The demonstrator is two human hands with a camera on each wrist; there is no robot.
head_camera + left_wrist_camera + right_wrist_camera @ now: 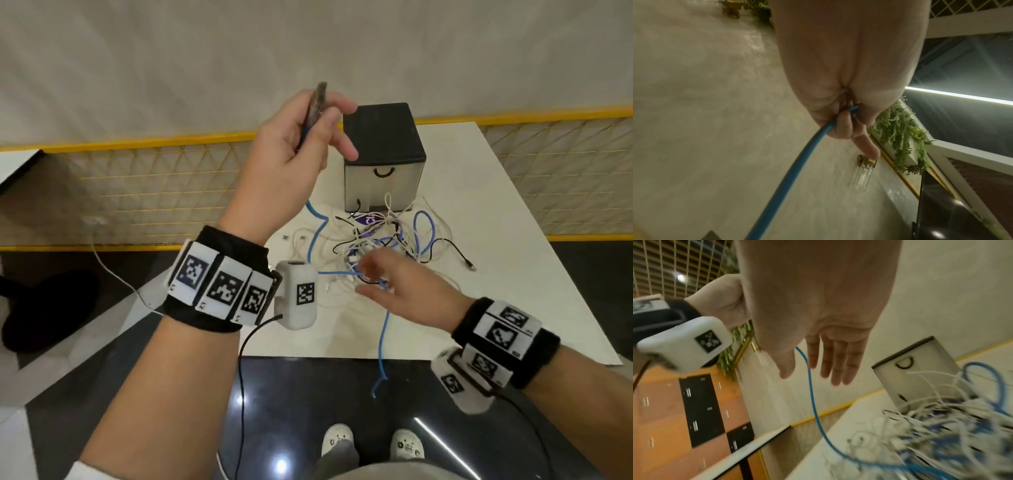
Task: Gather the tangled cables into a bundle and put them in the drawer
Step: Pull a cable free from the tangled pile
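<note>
Hands: left (291,154) grips smooth blue cable (317,233).

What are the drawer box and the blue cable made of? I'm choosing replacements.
Drawer box: probably plastic, with a matte black shell and a greyish, faintly glossy front. Blue cable: a smooth rubbery or PVC jacket, bending freely; its plug looks like clear plastic.

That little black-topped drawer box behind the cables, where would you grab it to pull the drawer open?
By the black curved handle, high on the drawer front, which faces the person. Come from the front, above the cable tangle, and hook a finger or two under its loop. The front is otherwise smooth, so nothing else offers a hold. The right hand is likely better, since the left hand holds the blue cable.
</note>
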